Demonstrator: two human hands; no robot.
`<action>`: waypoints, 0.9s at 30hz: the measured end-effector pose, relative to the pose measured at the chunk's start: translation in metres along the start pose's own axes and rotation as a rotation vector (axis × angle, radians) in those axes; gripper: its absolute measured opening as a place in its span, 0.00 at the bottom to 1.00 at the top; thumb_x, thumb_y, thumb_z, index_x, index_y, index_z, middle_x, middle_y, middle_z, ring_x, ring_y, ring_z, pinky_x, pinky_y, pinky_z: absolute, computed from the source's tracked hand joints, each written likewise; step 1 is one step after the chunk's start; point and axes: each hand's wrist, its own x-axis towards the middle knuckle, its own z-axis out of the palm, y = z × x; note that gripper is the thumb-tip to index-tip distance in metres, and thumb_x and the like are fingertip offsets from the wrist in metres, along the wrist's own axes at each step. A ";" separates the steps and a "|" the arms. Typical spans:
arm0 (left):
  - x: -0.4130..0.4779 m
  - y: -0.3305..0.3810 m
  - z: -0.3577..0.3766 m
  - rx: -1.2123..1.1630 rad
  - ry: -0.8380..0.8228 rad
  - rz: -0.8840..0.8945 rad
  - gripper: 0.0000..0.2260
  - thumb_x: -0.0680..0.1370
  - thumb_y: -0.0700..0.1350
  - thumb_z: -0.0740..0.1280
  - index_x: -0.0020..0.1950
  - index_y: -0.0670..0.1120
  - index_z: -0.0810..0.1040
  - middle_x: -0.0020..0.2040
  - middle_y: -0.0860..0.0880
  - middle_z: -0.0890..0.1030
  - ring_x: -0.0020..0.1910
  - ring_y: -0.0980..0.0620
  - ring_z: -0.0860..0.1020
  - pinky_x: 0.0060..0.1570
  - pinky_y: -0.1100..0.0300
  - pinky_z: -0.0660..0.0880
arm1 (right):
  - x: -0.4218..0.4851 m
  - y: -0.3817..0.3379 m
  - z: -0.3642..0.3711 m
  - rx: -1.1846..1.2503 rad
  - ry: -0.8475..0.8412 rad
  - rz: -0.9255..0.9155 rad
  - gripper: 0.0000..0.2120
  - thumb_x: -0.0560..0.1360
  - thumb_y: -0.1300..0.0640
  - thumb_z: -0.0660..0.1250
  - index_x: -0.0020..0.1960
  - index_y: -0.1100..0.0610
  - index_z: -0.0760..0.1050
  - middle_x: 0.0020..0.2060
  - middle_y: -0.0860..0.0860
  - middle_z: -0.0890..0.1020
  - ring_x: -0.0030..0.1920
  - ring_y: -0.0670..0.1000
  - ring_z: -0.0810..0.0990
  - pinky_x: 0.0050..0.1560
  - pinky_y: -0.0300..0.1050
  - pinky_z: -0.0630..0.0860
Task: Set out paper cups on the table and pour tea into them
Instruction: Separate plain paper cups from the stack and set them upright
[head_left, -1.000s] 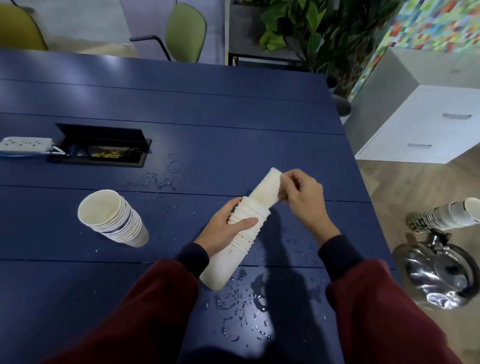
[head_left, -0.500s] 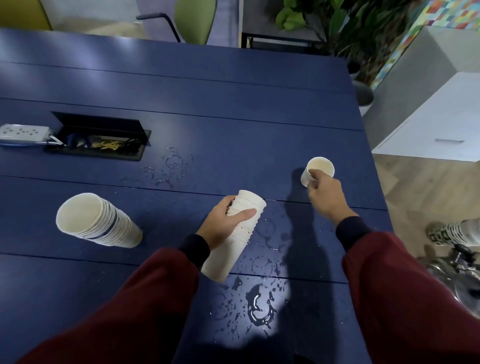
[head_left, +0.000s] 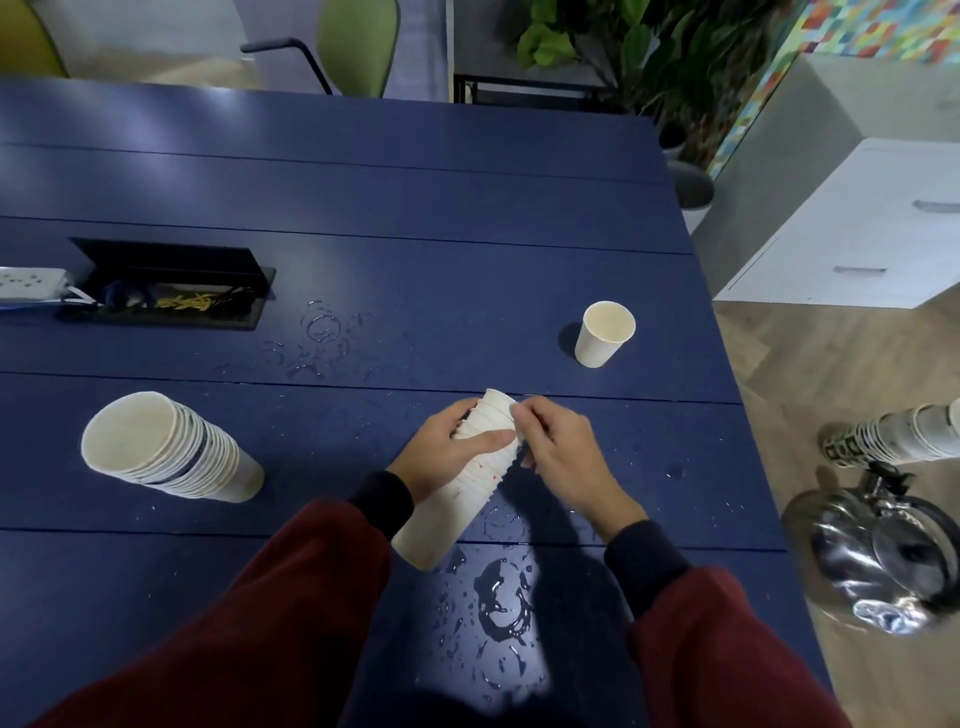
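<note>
**Fig. Two hands joined on a tilted cup stack (head_left: 452, 514) above the blue table (head_left: 467, 218).**
I see the left hand (head_left: 441, 457) wrapped round the stack's upper half and the right hand (head_left: 566, 457) pinching its top rim, the hands almost touching. The cups are plain white and nested, with the mouth pointing away. I count two stacks, the second stack (head_left: 171, 452) resting well to the left, and one single cup (head_left: 602, 338) upright beyond the right hand.

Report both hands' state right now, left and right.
Left hand: closed around the tilted cup stack.
Right hand: closed, pinching the stack's top cup.
</note>
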 end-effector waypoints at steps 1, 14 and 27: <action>-0.001 -0.001 0.000 0.004 -0.014 0.000 0.15 0.75 0.48 0.75 0.61 0.51 0.79 0.52 0.48 0.85 0.51 0.47 0.84 0.53 0.52 0.81 | 0.001 0.001 0.000 0.003 0.010 -0.004 0.16 0.84 0.53 0.61 0.43 0.61 0.76 0.32 0.52 0.79 0.30 0.47 0.77 0.34 0.45 0.76; 0.017 -0.010 -0.027 -0.113 0.206 -0.105 0.17 0.75 0.52 0.74 0.57 0.44 0.78 0.48 0.46 0.85 0.41 0.51 0.84 0.39 0.60 0.79 | 0.085 0.006 -0.013 -0.338 0.132 -0.165 0.14 0.85 0.57 0.57 0.46 0.63 0.75 0.39 0.58 0.79 0.39 0.59 0.75 0.41 0.53 0.71; 0.027 -0.011 -0.020 -0.175 0.080 -0.151 0.12 0.80 0.53 0.68 0.56 0.45 0.81 0.48 0.46 0.85 0.44 0.50 0.83 0.45 0.57 0.79 | 0.053 0.003 0.007 -0.419 0.149 -0.238 0.12 0.83 0.47 0.62 0.54 0.55 0.78 0.51 0.49 0.80 0.42 0.54 0.78 0.44 0.50 0.74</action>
